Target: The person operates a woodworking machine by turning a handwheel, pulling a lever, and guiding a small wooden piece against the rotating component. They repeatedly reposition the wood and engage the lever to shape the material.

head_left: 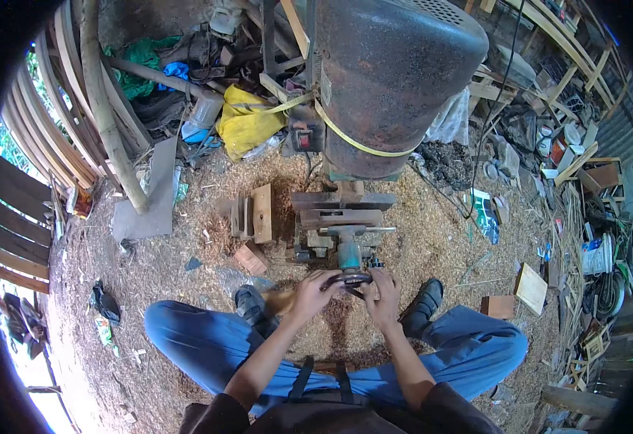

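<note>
My left hand (310, 295) is closed on the left side of a dark round handwheel (351, 277). On its right side, my right hand (383, 295) grips the same wheel. Just beyond the wheel sits a teal metal housing (349, 254), part of a low machine on the floor. Farther up, a metal vise-like block (341, 218) with flat jaws lies under the big rusty machine body (385, 94). My fingers hide part of the wheel's rim.
A wooden block (262, 213) and a reddish block (250, 258) lie left of the machine. A yellow cloth (247, 123) hangs behind. A reddish wood block (498, 307) and a pale board (531, 288) are at right. Wood shavings cover the floor; a black cable (443, 192) crosses it.
</note>
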Demonstrator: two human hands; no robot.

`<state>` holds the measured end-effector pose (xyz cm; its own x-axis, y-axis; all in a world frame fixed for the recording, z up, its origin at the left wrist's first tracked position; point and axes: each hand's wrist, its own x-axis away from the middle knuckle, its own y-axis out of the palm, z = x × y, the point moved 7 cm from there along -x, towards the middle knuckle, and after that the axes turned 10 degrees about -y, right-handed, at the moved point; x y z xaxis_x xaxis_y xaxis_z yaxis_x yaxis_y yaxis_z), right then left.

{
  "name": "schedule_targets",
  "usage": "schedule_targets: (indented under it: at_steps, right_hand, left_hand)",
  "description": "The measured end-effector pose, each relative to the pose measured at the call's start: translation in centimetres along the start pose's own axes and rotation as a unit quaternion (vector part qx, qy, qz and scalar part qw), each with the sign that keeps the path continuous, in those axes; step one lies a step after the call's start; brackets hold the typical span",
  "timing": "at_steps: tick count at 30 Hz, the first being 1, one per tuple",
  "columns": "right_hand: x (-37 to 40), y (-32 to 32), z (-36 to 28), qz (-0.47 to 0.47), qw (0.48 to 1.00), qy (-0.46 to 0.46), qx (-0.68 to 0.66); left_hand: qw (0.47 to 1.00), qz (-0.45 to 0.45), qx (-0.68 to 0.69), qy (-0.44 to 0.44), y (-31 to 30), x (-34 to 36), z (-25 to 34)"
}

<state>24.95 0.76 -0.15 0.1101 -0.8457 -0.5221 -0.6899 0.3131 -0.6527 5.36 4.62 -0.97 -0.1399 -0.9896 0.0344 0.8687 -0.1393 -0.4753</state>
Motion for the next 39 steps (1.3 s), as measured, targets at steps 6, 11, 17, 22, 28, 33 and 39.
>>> schedule_targets:
  at_steps: [6, 11, 17, 22, 28, 33, 39]
  right_hand:
    - [-0.6, 1.1, 0.1, -0.034, 0.995, -0.095, -0.012]
    - [0.2, 0.6, 0.8, -0.034, 0.999, 0.002, 0.036]
    - [7.1, 4.2, 8.5, -0.255, 0.938, 0.234, 0.011]
    - [4.9, 7.5, 5.7, -0.369, 0.906, 0.202, 0.035]
    - [5.2, 8.5, 6.5, -0.425, 0.869, 0.247, 0.059]
    - [3.7, 7.8, 5.0, -0.435, 0.846, 0.278, 0.136]
    - [5.2, 8.1, 5.5, -0.439, 0.835, 0.282, 0.177]
  left_hand:
    - [0.999, -0.005, 0.036, -0.017, 0.4, 0.6, -0.4]
    - [1.000, -0.006, 0.020, -0.003, -0.4, -0.1, -0.6]
    - [0.992, -0.054, 0.078, -0.078, 1.2, 0.3, -2.0]
    - [0.993, -0.060, 0.092, -0.044, 1.0, 0.0, -1.5]
    - [0.988, -0.089, 0.093, -0.086, 1.4, 0.3, -3.1]
    - [0.994, -0.050, 0.095, -0.027, 1.3, 0.1, -3.1]
    - [0.992, -0.053, 0.099, -0.062, 1.4, 0.2, -3.4]
